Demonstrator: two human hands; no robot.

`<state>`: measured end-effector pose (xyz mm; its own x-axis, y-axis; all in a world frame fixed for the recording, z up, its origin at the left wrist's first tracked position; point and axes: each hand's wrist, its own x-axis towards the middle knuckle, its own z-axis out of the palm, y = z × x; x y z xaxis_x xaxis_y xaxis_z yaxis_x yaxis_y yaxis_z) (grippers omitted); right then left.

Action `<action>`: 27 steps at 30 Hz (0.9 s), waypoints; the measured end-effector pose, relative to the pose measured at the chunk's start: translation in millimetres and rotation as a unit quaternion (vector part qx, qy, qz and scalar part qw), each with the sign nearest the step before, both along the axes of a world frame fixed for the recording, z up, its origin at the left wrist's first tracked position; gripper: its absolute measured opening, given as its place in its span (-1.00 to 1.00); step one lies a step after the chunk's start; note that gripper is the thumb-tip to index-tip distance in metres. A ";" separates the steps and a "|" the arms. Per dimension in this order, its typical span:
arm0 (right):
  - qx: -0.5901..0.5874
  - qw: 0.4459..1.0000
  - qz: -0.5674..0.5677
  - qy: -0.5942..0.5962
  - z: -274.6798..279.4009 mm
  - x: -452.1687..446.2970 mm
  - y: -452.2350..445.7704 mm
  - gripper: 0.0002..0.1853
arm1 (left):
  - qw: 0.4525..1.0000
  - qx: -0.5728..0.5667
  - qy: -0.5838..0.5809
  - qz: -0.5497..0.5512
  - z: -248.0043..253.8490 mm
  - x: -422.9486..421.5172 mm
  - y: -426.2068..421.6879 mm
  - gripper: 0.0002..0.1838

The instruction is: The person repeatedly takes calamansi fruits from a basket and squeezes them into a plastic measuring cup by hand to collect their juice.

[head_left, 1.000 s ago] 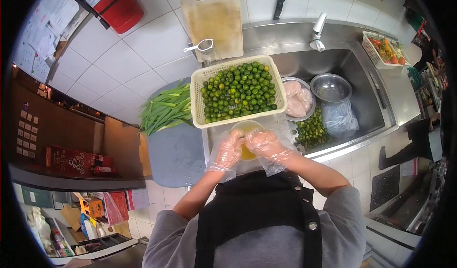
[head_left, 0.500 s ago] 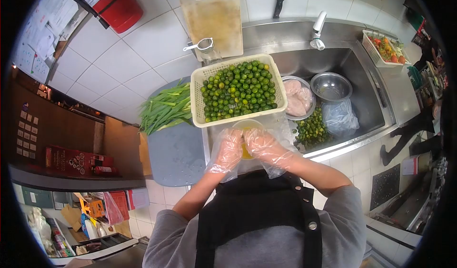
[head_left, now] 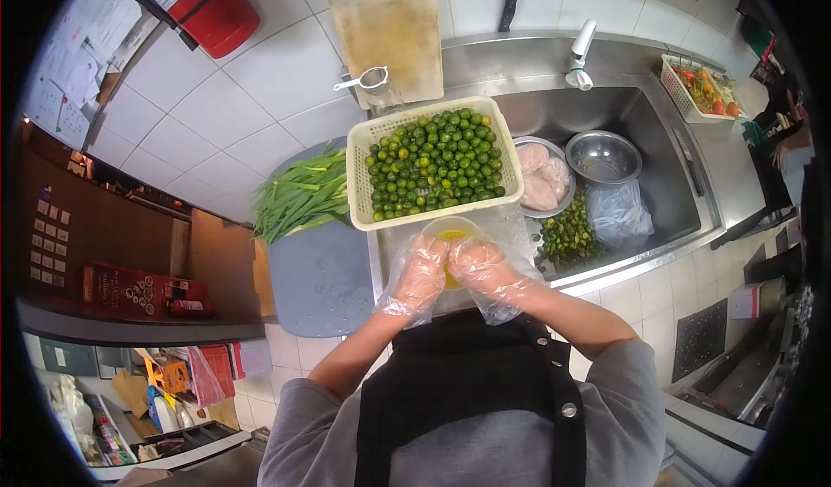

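I have the left hand (head_left: 422, 266) and right hand (head_left: 479, 262) curled over a tub (head_left: 452, 223) near the tabletop (head_left: 500, 225)'s front edge, before the fruit basket (head_left: 357, 175); how open either grip is, or what it holds, I can't tell.

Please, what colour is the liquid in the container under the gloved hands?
The liquid is yellow; the head view shows it best.
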<state>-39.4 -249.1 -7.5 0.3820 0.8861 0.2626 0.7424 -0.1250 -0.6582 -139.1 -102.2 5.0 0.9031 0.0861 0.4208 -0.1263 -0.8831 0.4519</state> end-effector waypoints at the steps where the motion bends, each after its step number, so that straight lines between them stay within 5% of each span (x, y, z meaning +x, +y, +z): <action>1: 0.000 1.000 0.000 0.000 0.6 0.1 0.2 -0.85 | 1.000 0.011 -0.009 0.000 2.7 0.0 -0.8 -0.86; 10: -0.031 0.999 -0.028 -0.021 5.8 -0.9 3.4 -0.74 | 0.998 0.023 0.063 0.014 -5.0 -4.1 5.6 -0.88; 12: -0.042 0.994 -0.013 0.098 5.1 1.2 4.6 -0.72 | 0.992 0.051 0.119 0.007 -11.9 -6.0 14.2 -0.85; 14: -0.025 0.996 0.003 0.080 8.1 1.2 3.6 -0.75 | 0.981 -0.140 0.124 -0.044 -22.1 -6.8 20.9 -0.87; 15: -0.007 0.998 0.019 0.060 12.0 2.2 3.3 -0.77 | 0.981 -0.139 0.124 -0.044 -8.9 -6.0 20.1 -0.87; 17: 0.026 0.998 0.028 0.054 22.6 3.8 1.2 -0.79 | 0.918 -0.345 0.184 -0.065 30.2 -0.6 18.0 -0.79; 19: 0.058 0.997 0.035 0.048 24.9 8.2 0.4 -0.82 | 0.945 -0.249 0.180 -0.111 7.9 6.9 48.2 -0.79; 21: -0.024 0.991 0.019 -0.131 19.3 11.9 0.9 -0.87 | 0.976 -0.128 0.082 -0.156 11.4 17.6 74.0 -0.74; 23: -0.017 0.986 0.003 -0.168 13.5 11.8 3.3 -0.90 | 0.970 -0.190 0.145 -0.052 5.6 40.6 105.6 -0.72; 24: -0.010 0.979 -0.012 -0.204 12.3 11.3 4.7 -0.93 | 0.992 -0.069 0.081 0.062 20.1 48.1 102.5 -0.70; 27: -0.052 0.986 0.011 -0.155 14.1 11.2 8.8 -0.91 | 0.980 -0.029 0.094 0.175 8.6 91.4 139.2 -0.73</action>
<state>-28.2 -240.2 6.6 0.2771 0.9217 0.2713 0.9097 -0.1607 -0.3830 -47.7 37.0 13.6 0.8752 0.4226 0.2354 0.2688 -0.8295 0.4895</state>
